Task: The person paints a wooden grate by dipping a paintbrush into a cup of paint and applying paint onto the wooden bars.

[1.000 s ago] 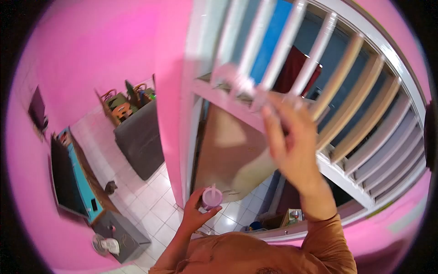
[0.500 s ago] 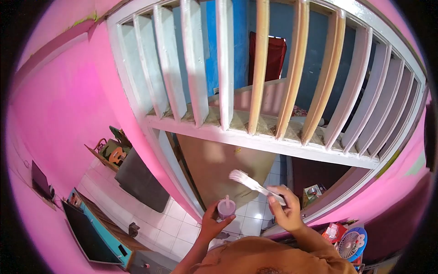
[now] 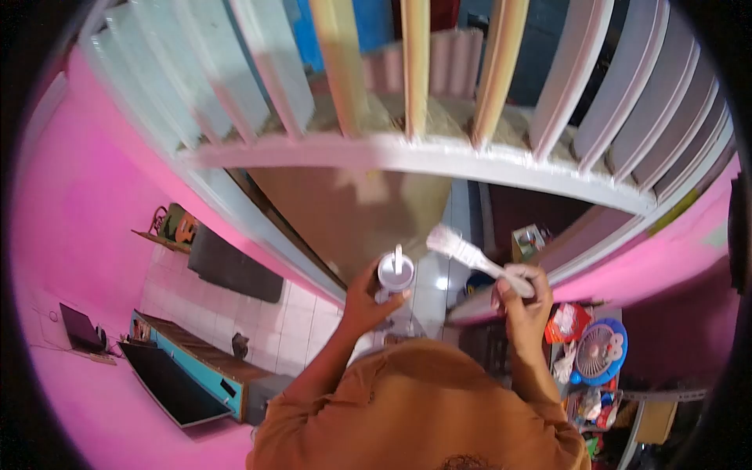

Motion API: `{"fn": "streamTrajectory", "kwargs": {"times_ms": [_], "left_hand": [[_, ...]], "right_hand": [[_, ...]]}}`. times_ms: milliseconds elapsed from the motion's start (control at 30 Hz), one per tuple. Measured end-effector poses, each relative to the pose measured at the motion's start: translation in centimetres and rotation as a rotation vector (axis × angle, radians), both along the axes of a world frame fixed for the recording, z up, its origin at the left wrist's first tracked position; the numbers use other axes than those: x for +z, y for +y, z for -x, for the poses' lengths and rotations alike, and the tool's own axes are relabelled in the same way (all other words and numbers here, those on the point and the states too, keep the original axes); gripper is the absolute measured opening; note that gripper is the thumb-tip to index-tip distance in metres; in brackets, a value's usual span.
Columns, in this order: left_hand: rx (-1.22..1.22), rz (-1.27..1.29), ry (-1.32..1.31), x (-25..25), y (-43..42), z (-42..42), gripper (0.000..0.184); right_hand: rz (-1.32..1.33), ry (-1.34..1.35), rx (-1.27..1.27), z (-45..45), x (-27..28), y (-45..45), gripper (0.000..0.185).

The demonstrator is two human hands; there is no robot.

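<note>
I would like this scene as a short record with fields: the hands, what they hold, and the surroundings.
Left hand: holds a small cup; the left hand is around its side
Cup detail: pale strip at its mouth
Right hand: grips a paintbrush by its handle; the right hand is apart from the cup
Brush head: whitish, pointing toward picture left
Above: row of slats, three tan, the others whitish
Picture right: fan
Picture left: flat screen

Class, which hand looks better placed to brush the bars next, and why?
Probably the right hand: it holds the brush by the handle, with the bristles clear of the fingers. The left hand is occupied holding the cup.
</note>
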State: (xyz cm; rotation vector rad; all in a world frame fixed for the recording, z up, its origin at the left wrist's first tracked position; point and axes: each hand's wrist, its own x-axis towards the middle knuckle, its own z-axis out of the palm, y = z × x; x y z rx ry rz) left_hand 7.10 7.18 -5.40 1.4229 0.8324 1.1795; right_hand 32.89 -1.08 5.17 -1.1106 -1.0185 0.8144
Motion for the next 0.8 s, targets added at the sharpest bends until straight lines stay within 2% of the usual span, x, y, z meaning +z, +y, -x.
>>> {"fn": "streamTrajectory", "kwargs": {"times_ms": [100,300,367,433,500,567,800], "left_hand": [[0.013,0.08,-0.003,0.9,0.2,-1.3,0.077],[-0.08,0.002,-0.095,2.3,1.1,-3.9,0.073],[-0.109,-0.098,-0.09,2.2,1.4,-4.6,0.073],[-0.144,-0.102,-0.118,1.9,1.8,-5.3,0.073],[-0.18,-0.106,-0.149,1.7,2.1,-5.8,0.073],[-0.188,-0.219,-0.073,1.8,2.3,-6.1,0.074],[-0.249,-0.11,-0.085,1.6,2.6,-6.6,0.073]], "right_hand": [[0.01,-0.012,-0.037,-1.3,0.5,-0.5,0.022],[-0.072,0.051,-0.064,-2.0,2.4,-0.4,0.027],[-0.084,-0.041,-0.072,-1.9,3.0,-0.2,0.026],[-0.074,-0.064,-0.054,-2.1,3.6,0.0,0.024],[-0.027,-0.22,0.01,-2.6,3.9,0.4,0.02],[-0.017,-0.206,0.059,-2.7,4.2,1.0,0.02],[0.003,-0.42,0.201,-3.0,4.6,3.1,0.017]]}}
